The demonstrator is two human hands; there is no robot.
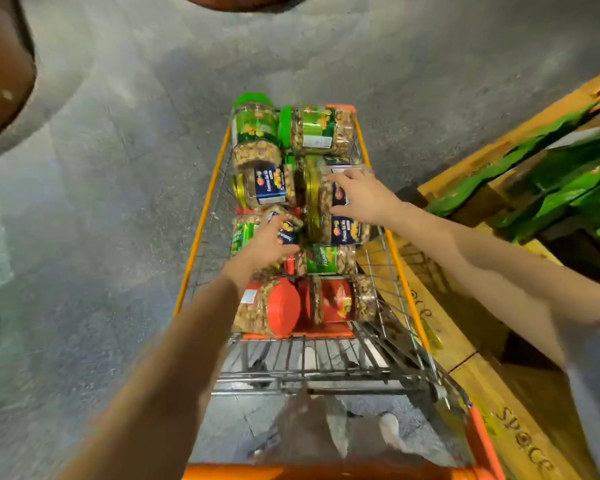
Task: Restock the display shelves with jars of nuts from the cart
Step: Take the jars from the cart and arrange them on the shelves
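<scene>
An orange-framed wire cart (201,216) stands in front of me, piled with several clear jars of nuts lying on their sides. My left hand (267,242) grips a blue-labelled jar (286,228) in the middle left of the pile. My right hand (359,197) grips another blue-labelled jar with a gold lid (317,188) at the middle right. Green-lidded jars (257,133) lie at the far end. Red-lidded jars (281,306) lie at the near end. A second blue-labelled jar (267,185) sits between the hands' jars and the green ones.
A wooden display shelf (465,327) runs along the cart's right side, with green packages (568,188) stacked on it further back. Grey concrete floor (101,202) lies to the left. Brown rounded objects (4,64) stand at the upper left. The cart's folded wire seat (309,362) is nearest me.
</scene>
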